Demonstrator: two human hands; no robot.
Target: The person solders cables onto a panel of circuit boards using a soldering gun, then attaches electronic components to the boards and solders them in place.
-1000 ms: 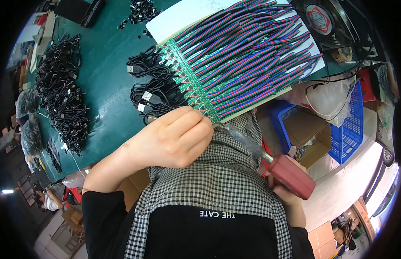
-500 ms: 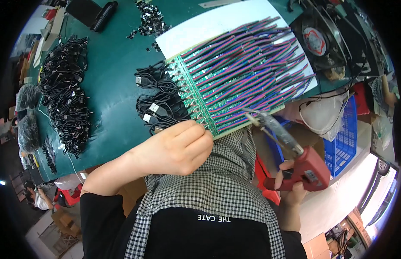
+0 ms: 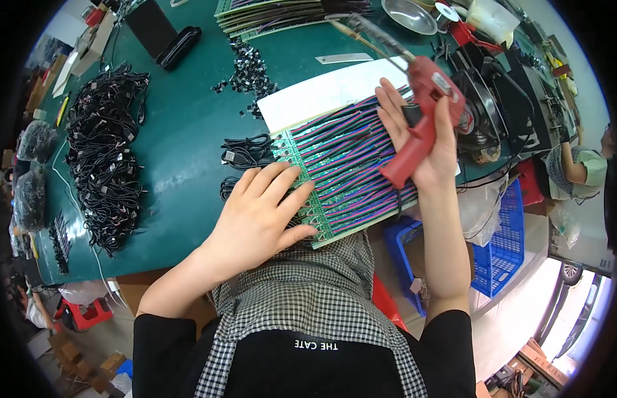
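My left hand [image 3: 255,213] lies with fingers spread over the left edge of a green circuit-board panel [image 3: 288,140], near its front end. Rows of dark wires with pink and blue strands [image 3: 355,159] run across the panel. Coiled black USB cables [image 3: 245,154] stick out beyond its left edge, partly hidden by that hand. My right hand [image 3: 438,162] holds a red soldering gun [image 3: 428,93] over the panel's right side, the handle between thumb and palm and the other fingers stretched out. Its long metal tip points to the far left. White paper [image 3: 288,106] lies under the panel.
A heap of black cables [image 3: 106,159] runs along the table's left. Small black-and-silver connectors [image 3: 252,69] are scattered behind the panel, near stacked boards [image 3: 255,20]. A black fan [image 3: 484,113] stands to the right, blue crates [image 3: 501,245] below it.
My right hand has raised the soldering gun from beside the panel's near right corner to above its far right side. My left hand has opened from a curled pose and spread along the left edge.
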